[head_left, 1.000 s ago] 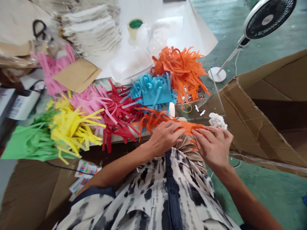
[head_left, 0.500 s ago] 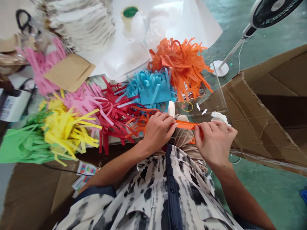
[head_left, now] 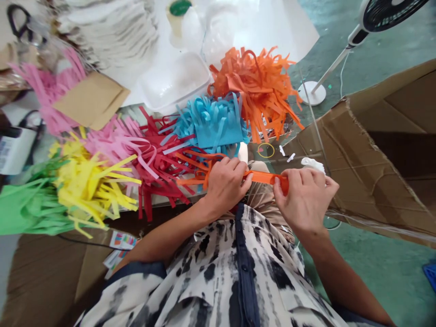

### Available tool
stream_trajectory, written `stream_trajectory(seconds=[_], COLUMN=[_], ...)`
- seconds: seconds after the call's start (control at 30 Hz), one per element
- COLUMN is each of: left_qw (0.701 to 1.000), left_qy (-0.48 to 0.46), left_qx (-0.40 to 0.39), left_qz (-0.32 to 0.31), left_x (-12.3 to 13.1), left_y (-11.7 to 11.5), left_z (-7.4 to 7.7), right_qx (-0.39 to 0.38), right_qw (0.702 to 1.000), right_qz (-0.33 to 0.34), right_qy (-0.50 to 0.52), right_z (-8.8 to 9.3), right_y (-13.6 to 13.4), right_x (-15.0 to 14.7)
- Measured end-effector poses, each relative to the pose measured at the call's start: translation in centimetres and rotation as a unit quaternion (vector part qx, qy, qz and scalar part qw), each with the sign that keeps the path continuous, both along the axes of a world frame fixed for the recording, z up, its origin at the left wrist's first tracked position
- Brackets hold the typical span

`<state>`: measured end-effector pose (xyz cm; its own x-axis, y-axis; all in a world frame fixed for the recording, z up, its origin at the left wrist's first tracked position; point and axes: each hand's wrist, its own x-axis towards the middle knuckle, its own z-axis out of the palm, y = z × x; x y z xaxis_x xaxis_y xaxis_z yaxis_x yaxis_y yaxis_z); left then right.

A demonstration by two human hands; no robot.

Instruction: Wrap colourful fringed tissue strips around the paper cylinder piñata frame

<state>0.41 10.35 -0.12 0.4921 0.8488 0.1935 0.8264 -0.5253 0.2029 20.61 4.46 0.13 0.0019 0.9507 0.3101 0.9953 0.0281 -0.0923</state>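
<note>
Between my two hands stretches a folded orange tissue-paper tassel (head_left: 262, 176), a flat band with fringe strips trailing out to the left past my wrist. My left hand (head_left: 226, 181) pinches its left part, fingers curled over it. At the other end my right hand (head_left: 303, 195) grips the band between thumb and fingers, where the paper bunches up. Just beyond my left hand lies a bundle of blue fringed paper (head_left: 220, 129). Behind that is a pile of orange fringed paper (head_left: 259, 86). Dark red fringe (head_left: 160, 165) lies to the left, touching the held tassel's strips.
Pink (head_left: 116, 141), yellow (head_left: 91, 181) and green (head_left: 34, 204) fringed bundles line the table's left edge. A brown paper piece (head_left: 91, 100), a white foam tray (head_left: 177, 81) and a tape roll (head_left: 179, 18) lie behind. At right stand a cardboard box (head_left: 381, 150) and a fan (head_left: 356, 36).
The orange band shows slightly more of its width between my hands. Both hands keep their grip, with only a small shift. The table's things appear a little further left as the view moves.
</note>
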Motion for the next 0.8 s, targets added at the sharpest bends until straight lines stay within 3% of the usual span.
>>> stream_trajectory(seconds=[0.1,0.2,0.3,0.43,0.5,0.7,0.8], left_qw=[1.0,1.0,0.999,0.974,0.967,0.976,0.978], left_qy=[0.003,0.012,0.003,-0.022,-0.019,-0.055,-0.032], left_qx=[-0.009,-0.013,0.044,0.11,0.093,0.017,0.017], left_qz=[0.0,0.002,-0.009,-0.194,-0.236,-0.209,-0.207], left_x=[0.1,0.2,0.3,-0.1,-0.7,-2.2,-1.5], left_y=[0.2,0.3,-0.2,-1.2,-1.5,-1.1,-1.0], left_z=[0.2,0.6,0.7,0.0,-0.4,-0.1,-0.1], right_qx=[0.062,0.061,0.037,0.031,0.036,0.046,0.062], right_qw=[0.996,0.991,0.993,0.994,0.994,0.997,0.993], right_qz=[0.06,0.122,0.11,0.106,0.106,0.067,0.101], right_qy=[0.006,0.008,0.003,-0.005,-0.008,-0.006,-0.002], right_z=[-0.6,-1.1,-1.2,-0.9,-0.6,1.0,1.3], right_y=[-0.7,-1.5,-1.9,-1.9,-2.0,-2.9,-2.9], right_x=[0.4,0.6,0.5,0.6,1.1,2.9,1.7])
